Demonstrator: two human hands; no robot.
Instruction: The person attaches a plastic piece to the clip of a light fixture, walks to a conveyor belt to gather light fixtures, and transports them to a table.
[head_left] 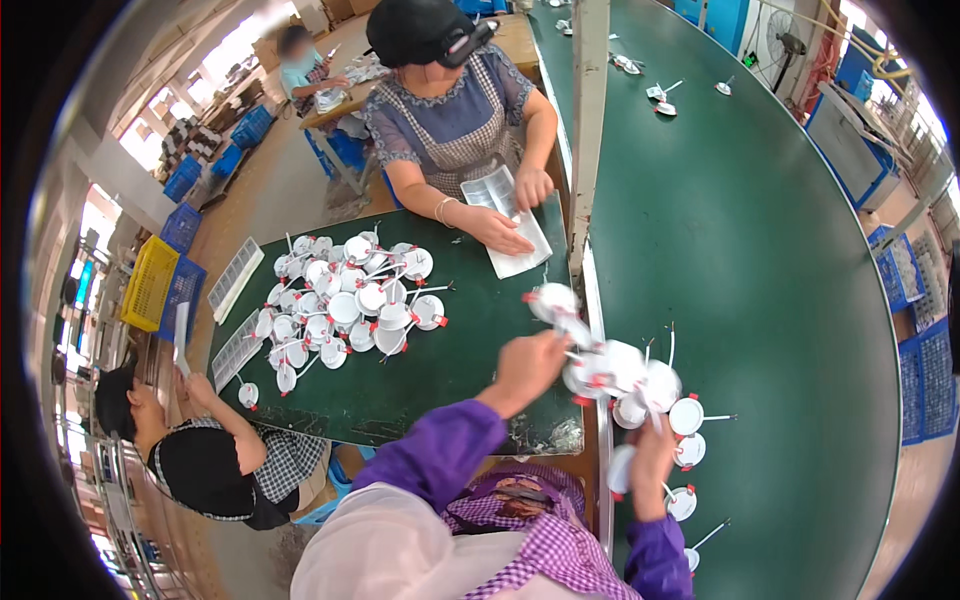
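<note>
My left hand (530, 372), slightly blurred, is closed at the near right corner of the side table, on the white cords of several round white downlights (552, 300) with red clips. Over the belt's near edge, my right hand (652, 455) is closed too, gripping more downlights (660, 385) of the same kind. The lights between both hands overlap, so I cannot tell which hand bears each one. Beside my right hand, a few downlights (687, 415) lie on the green belt with their cords sticking out. A big heap of downlights (345, 305) covers the middle of the side table.
Across the table a co-worker's hands (500, 228) rest on a white divided tray (518, 255). Another co-worker (215, 450) sits at the left, near more trays (237, 280). A pale post (588, 130) rises beside the green conveyor belt (770, 300). Further lights (665, 105) lie along the belt.
</note>
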